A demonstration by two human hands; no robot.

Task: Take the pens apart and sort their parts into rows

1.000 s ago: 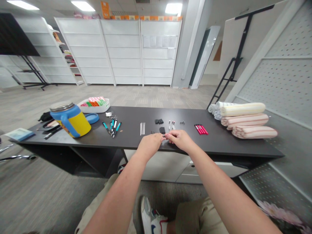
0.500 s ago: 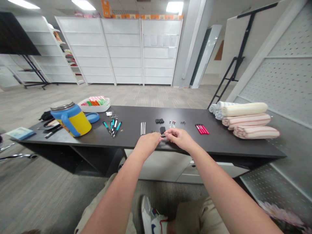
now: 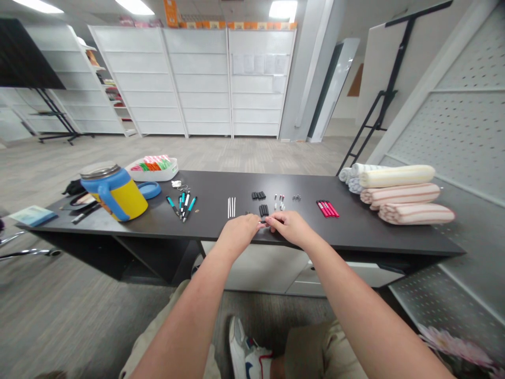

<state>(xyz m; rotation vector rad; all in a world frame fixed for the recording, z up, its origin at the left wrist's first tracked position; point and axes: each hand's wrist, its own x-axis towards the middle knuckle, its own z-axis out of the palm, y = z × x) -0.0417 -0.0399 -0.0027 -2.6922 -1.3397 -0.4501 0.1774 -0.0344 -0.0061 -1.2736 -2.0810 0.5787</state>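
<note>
At the table's front edge my left hand (image 3: 243, 230) and my right hand (image 3: 290, 226) meet, fingertips pinched on a small black pen part (image 3: 263, 221). Its far details are hidden by my fingers. Just beyond lie black pen grips (image 3: 263, 210) and a second group of short black pieces (image 3: 258, 195). Slim white refills (image 3: 231, 207) are lined up to the left of them. Small silver pen tips (image 3: 280, 199) sit past my right hand, with tiny springs (image 3: 296, 198) further right. Red pen barrels (image 3: 327, 209) lie side by side at the right.
Teal and black pens (image 3: 183, 204) lie left of the refills. Further left stand a blue-yellow mug (image 3: 118, 192), its blue lid (image 3: 149, 190) and a white basket (image 3: 169, 171) of colourful packets. Rolled towels (image 3: 402, 195) are stacked at the right end of the dark table (image 3: 221, 181).
My right hand has shifted slightly right and down, showing more of the silver tips behind it. The black part stays pinched between both hands.
</note>
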